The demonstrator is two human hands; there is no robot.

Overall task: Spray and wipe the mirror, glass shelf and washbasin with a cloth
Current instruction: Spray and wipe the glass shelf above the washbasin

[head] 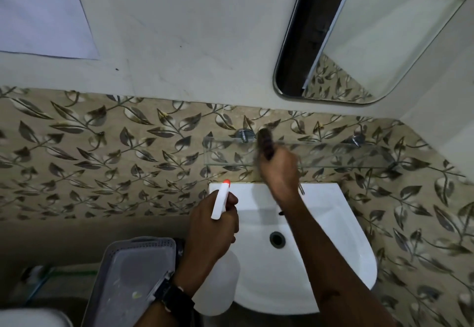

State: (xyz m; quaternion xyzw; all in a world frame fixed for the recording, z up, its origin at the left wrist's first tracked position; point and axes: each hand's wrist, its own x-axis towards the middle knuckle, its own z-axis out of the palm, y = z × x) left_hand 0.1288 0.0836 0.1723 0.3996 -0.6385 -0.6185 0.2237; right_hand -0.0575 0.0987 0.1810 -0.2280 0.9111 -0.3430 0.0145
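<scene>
My right hand (279,170) clutches the cloth (265,144) on the glass shelf (333,156), at one o'clock from the washbasin (320,249). My left hand (210,229) grips the spray bottle (220,270). I should press flat and sweep out to both ends.

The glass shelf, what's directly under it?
Under the glass shelf: leaf-patterned tiles and the washbasin. The right hand with the cloth covers the tap area.

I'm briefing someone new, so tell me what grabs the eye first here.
The right hand, blurred, holds a dark cloth on the glass shelf above the white washbasin. The left hand grips a spray bottle with an orange-tipped nozzle at the basin's left edge. The mirror hangs upper right.
</scene>
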